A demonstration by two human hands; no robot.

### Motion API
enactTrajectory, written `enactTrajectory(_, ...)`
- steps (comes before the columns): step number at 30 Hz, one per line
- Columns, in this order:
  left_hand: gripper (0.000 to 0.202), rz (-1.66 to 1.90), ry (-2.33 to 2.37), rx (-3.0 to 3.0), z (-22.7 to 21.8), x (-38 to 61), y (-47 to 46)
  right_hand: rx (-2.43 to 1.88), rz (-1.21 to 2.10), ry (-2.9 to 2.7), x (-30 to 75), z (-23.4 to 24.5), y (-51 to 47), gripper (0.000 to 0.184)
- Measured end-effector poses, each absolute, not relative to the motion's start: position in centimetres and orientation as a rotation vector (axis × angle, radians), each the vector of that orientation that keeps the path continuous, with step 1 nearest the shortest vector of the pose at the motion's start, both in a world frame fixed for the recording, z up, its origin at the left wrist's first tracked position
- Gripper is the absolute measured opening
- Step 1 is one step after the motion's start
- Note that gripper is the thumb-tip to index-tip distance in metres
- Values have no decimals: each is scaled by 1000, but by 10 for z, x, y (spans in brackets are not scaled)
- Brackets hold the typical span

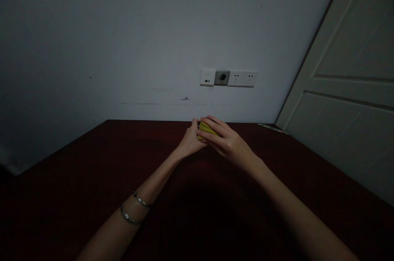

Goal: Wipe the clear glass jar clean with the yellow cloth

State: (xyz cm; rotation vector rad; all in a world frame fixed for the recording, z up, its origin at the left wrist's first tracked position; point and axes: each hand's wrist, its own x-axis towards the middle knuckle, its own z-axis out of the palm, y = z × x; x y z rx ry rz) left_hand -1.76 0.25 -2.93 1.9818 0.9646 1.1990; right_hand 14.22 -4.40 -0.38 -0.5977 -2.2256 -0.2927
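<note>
Both hands meet at a small yellow cube (207,128) in the middle of the head view, above the far part of the dark red table. My left hand (191,138) grips it from the left side, its fingers closed and partly hidden behind it. From the right, my right hand (224,137) lays its fingers over the top and the near side, closed on the same cube. A dark patch shows at the cube's upper left edge. Most of its other sides are covered by the fingers, and the dim light hides finer detail.
The dark red tabletop (147,138) reaches back to a pale wall (138,39). Wall sockets and switches (241,78) sit just above its back edge. A pale panelled door (347,88) stands at the right. Two bracelets (131,218) circle my left forearm.
</note>
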Motion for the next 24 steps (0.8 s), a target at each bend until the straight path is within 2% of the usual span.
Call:
enactTrajectory(10, 72, 1032, 733, 1663, -18, -8, -13, -712, 140, -1716, 151, 0, -33, 25)
enactTrajectory(16, 66, 1037, 693, 1581, -25, -12, -2, -611, 16, -1957, 147, -1, -43, 28)
enactTrajectory(24, 80, 989, 666, 1665, -12, -14, -15, -710, 163, -1622, 147, -4, -34, 25)
